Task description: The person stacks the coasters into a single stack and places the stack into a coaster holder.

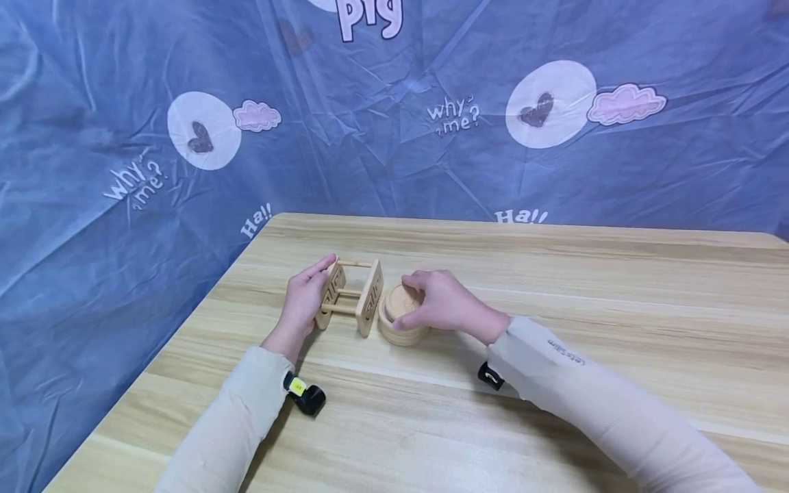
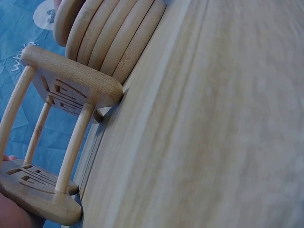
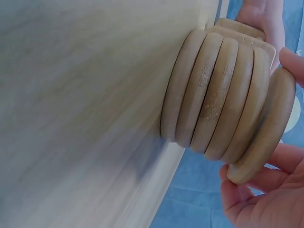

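Note:
A wooden coaster rack [image 1: 370,298], two cut-out side panels joined by thin rods, stands left of the coaster stack. My left hand [image 1: 302,298] holds its left panel, with fingertips over the panel's edge in the left wrist view. Right beside the other panel is a stack of round wooden coasters [image 3: 216,95]. My right hand [image 1: 446,301] pinches the top coaster [image 3: 266,128] at its rim between thumb and fingers. That coaster is tilted, one side apart from the stack in the right wrist view. Part of its rim is hidden by the fingers.
The wood-grain table [image 1: 394,424] runs to a back edge in front of a blue printed cloth [image 1: 370,150]. On the left, the table's side edge lies close to my left forearm. Black wrist cameras [image 1: 308,398] hang below both cuffs.

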Demonstrator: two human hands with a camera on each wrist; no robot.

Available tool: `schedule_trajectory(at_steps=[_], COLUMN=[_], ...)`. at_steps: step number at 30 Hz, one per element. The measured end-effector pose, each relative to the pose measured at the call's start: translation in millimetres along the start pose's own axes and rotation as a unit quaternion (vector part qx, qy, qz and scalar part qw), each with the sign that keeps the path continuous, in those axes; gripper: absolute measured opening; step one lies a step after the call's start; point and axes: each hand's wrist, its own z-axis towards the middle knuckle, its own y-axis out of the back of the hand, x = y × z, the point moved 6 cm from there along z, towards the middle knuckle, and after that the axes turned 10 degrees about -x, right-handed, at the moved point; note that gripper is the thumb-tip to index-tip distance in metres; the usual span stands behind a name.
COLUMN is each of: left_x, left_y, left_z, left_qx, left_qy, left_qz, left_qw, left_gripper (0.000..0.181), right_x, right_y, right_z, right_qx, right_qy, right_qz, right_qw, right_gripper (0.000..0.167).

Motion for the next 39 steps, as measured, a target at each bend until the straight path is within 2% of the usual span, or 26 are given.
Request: schedule_trajectory(at_steps=[12, 23, 27, 31, 33, 36, 39], left_x=[1.5, 2.0, 1.6, 1.9, 0.6, -5.2, -19.0], left_y=[0.7, 3.7, 5.6, 5.9, 6.4, 9.5, 13.9], left_z=[2.1, 2.4, 0.8, -2.9, -3.2, -2.4, -3.8], left_qx=[-0.003, -0.007, -0.007, -0.005, -0.010, -0.025, -0.036], left_qy=[-0.002, 0.005, 0.016, 0.027, 0.019, -0.008, -0.056], left_qz=[0.004, 0.005, 0.012, 0.009, 0.006, 0.009, 0.040], left_qw=[1.0000, 0.9999, 0.9998, 0.9996, 0.9998, 0.9996, 0.9970], left_gripper=[0.037, 0.038, 0.038, 0.039, 0.040, 0.046, 0.055], right_x=[7, 12, 13, 7, -1, -13, -24], right_y=[-8, -11, -11, -6, -2, 5, 9], right_z=[5.5, 5.1, 3.3, -1.7, -4.4, -8.9, -14.9], right_qx=[0.022, 0.020, 0.028, 0.037, 0.039, 0.038, 0.039], right_qy=[-0.001, 0.012, 0.010, 0.004, -0.006, -0.024, -0.049], right_qz=[-0.035, -0.047, -0.054, -0.032, -0.013, 0.008, 0.038], right_qw=[0.9992, 0.9986, 0.9981, 0.9988, 0.9991, 0.9990, 0.9973], right_gripper=[0.091, 0.090, 0.096, 0.107, 0.111, 0.114, 0.115])
